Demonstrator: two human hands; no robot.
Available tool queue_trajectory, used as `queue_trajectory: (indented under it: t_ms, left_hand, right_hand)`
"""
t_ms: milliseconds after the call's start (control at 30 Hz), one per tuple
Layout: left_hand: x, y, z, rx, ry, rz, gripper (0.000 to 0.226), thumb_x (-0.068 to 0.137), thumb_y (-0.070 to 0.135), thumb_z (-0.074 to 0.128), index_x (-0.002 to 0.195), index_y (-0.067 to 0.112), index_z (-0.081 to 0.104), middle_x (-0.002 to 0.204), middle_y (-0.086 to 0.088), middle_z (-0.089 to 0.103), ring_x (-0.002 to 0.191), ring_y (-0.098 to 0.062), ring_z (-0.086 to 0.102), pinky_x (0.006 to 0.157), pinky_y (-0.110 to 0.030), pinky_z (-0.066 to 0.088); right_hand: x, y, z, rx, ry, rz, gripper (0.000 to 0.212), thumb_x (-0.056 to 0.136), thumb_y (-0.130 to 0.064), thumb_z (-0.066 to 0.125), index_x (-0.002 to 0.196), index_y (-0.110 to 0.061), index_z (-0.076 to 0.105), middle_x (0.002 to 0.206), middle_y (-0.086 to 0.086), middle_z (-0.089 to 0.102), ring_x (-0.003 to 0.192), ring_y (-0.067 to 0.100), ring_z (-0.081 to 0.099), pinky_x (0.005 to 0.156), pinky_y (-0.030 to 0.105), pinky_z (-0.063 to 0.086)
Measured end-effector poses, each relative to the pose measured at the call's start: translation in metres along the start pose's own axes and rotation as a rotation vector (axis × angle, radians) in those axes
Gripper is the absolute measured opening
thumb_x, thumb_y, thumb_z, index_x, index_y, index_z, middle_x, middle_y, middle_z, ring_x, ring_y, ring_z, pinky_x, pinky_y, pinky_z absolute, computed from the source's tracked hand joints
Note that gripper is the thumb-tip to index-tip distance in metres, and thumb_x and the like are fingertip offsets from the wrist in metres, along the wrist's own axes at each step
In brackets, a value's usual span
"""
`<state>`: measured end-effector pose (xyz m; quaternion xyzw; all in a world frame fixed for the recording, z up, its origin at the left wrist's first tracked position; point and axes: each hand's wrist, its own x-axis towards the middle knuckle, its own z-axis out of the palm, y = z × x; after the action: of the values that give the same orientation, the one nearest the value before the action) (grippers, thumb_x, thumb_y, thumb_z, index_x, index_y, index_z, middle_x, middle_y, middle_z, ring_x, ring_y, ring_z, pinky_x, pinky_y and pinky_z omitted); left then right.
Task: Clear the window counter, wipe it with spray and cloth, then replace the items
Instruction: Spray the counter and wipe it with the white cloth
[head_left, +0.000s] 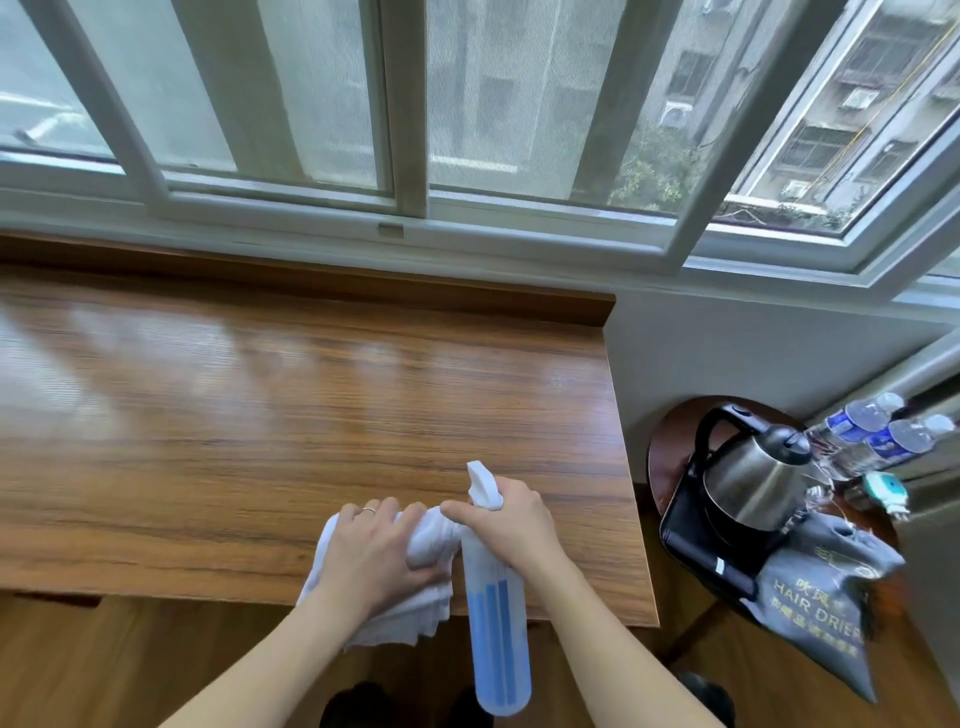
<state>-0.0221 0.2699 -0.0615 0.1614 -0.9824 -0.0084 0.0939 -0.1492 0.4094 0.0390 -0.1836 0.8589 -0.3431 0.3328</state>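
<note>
Where the wood-grain table (311, 395) meets its near edge, a white cloth (415, 597) is gripped by the left hand (374, 551), whose fingers (387, 512) are curled over a bunched, soft roll of the fabric; a thin ring is worn on one of them. Loose folds of the cloth are draped past the table's front edge. A translucent plastic spray bottle (496, 623), cylindrical with a rounded base and pale blue liquid inside, is held by the right hand (511, 525) around its neck, just below the white angular trigger head. The bottle is tilted so that its base hangs toward the floor in front of the table, while the nozzle is directed over the tabletop. The right index finger is extended toward the cloth and is seen touching it.

The tabletop is glossy, with brown streaked grain and pale reflections of the window (415, 104), whose white frames run along the far side behind a low wooden lip. To the right, on a small round dark side table (670, 431), a brushed steel electric kettle (748, 478) with a black handle is set on a black tray (691, 540). Beside it are two clear water bottles (862, 426) with blue labels, and a grey fabric bag (821, 608) printed "HAIR DRIER".
</note>
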Motion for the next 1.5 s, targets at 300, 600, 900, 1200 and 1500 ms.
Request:
queue_trajectory:
  t_ms: [300,600,900,1200,1500]
  left_hand:
    - [0.059,-0.024,0.004,-0.030,-0.056,0.014,0.069,0.056,0.088,0.043,0.080,0.027,0.064,0.066,0.005,0.056,0.058,-0.022,0.060,0.057,-0.033,0.035]
    - [0.122,-0.044,0.010,0.012,-0.087,0.007,0.077,0.065,0.089,0.037,0.103,0.028,0.064,0.096,0.002,0.067,0.086,-0.023,0.065,0.072,-0.040,0.040]
    - [0.074,-0.032,0.005,-0.059,-0.113,0.080,0.066,0.056,0.081,0.050,0.086,0.025,0.067,0.070,0.003,0.062,0.062,-0.024,0.062,0.061,-0.035,0.041]
    - [0.062,-0.033,0.010,-0.059,-0.085,0.103,0.069,0.051,0.084,0.058,0.084,0.023,0.064,0.072,0.004,0.054,0.062,-0.023,0.058,0.060,-0.035,0.035]
    - [0.131,-0.047,0.013,-0.021,-0.107,0.052,0.073,0.063,0.088,0.044,0.087,0.023,0.065,0.077,0.000,0.061,0.066,-0.025,0.063,0.061,-0.037,0.038]
  right_hand:
    - [0.013,-0.019,-0.010,0.096,0.038,0.055,0.043,0.076,-0.053,0.074,0.084,-0.012,0.063,0.075,-0.007,0.059,0.069,0.010,0.052,0.062,0.028,0.039]
    - [0.015,-0.035,-0.013,0.108,0.068,0.075,0.037,0.078,-0.051,0.075,0.080,-0.016,0.063,0.073,-0.008,0.060,0.069,0.008,0.053,0.063,0.027,0.040]
    - [0.025,-0.041,-0.015,0.132,0.083,0.128,0.044,0.074,-0.052,0.075,0.085,-0.011,0.062,0.076,-0.006,0.056,0.068,0.012,0.050,0.063,0.030,0.039]
    - [0.047,-0.049,-0.025,0.128,0.051,0.114,0.042,0.067,-0.055,0.078,0.070,-0.025,0.048,0.066,-0.009,0.049,0.062,0.011,0.045,0.061,0.030,0.036]
    - [0.056,-0.050,-0.033,0.128,0.046,0.127,0.037,0.070,-0.054,0.074,0.075,-0.020,0.062,0.071,-0.009,0.056,0.066,0.010,0.049,0.062,0.029,0.038]
